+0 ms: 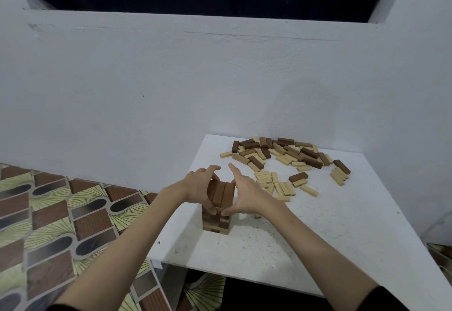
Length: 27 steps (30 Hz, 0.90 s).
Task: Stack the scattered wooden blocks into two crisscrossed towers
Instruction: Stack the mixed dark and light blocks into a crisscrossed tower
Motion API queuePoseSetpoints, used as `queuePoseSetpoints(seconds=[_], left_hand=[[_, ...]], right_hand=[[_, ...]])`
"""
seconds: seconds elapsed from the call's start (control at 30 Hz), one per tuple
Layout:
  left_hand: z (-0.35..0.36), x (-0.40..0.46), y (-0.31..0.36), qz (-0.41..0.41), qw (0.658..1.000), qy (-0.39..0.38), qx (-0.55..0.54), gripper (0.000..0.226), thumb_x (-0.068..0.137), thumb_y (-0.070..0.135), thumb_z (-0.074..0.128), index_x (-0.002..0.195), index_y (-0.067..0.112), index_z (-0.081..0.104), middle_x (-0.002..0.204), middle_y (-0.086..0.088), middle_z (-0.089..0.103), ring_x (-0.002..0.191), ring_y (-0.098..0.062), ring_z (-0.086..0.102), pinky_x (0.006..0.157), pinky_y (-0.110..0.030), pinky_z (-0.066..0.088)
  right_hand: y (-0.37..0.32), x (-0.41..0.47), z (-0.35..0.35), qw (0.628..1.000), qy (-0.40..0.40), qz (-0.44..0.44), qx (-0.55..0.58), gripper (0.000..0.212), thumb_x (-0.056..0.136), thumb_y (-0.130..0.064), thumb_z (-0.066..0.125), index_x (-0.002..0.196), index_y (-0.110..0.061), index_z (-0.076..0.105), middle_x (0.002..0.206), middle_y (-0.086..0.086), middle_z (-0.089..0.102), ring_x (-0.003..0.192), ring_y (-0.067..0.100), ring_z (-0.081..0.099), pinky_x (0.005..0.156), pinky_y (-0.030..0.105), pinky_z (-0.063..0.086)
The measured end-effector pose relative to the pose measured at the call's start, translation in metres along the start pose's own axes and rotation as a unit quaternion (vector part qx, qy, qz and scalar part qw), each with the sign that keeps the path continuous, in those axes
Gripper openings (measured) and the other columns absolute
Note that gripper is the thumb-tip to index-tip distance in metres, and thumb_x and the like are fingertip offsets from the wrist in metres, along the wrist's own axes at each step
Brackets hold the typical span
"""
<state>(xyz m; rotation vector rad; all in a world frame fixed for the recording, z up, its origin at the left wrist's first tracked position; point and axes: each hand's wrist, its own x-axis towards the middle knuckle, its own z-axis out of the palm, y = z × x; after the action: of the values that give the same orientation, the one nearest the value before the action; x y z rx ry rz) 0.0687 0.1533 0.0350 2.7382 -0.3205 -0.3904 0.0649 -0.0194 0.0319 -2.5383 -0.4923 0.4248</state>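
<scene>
**Squaring the top layer of the first tower**

Squaring is judged to be the step in hand. One tower (216, 215) is seen near the front left edge of the white table (318, 237), built of alternating light and dark layers. A top layer of three dark blocks (221, 194) is bracketed by both hands.

- Left hand (199, 186): fingers curled over the far left side of the top layer, thumb laid against the near face. The blocks are held between them.
- Right hand (244, 194): fingers fairly straight, palm set against the right side, thumb pressed low at the near corner. A flat press is read, not a closed grasp.
- Loose blocks (281, 161): a mixed heap is left toward the far right of the table, well apart from the tower. No second tower is seen.

Risks, as judged:
- Uneven pressure from the two hands could shift the top layer askew or push lower layers out of line.
- The tower stands close to the table edge; a hard nudge leftward could send it off onto the patterned floor (61, 213).
- A forearm swept toward the heap could clip the stack.
</scene>
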Motion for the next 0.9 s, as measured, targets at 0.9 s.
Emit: queuePoseSetpoints(seconds=[0.9], left_hand=[[-0.033,-0.022,0.022,-0.213,0.874,-0.077,-0.429,0.091,0.088,0.067,0.029,0.148,0.003,0.009,0.145,-0.025,0.033,0.13,-0.037,0.041,0.11,-0.048,0.026]], right_hand=[[-0.043,-0.044,-0.042,0.716,-0.074,0.221,0.658,0.08,0.098,-0.052,0.037,0.151,-0.007,-0.003,0.15,0.028,0.024,0.136,0.036,0.029,0.087,0.046,0.03]])
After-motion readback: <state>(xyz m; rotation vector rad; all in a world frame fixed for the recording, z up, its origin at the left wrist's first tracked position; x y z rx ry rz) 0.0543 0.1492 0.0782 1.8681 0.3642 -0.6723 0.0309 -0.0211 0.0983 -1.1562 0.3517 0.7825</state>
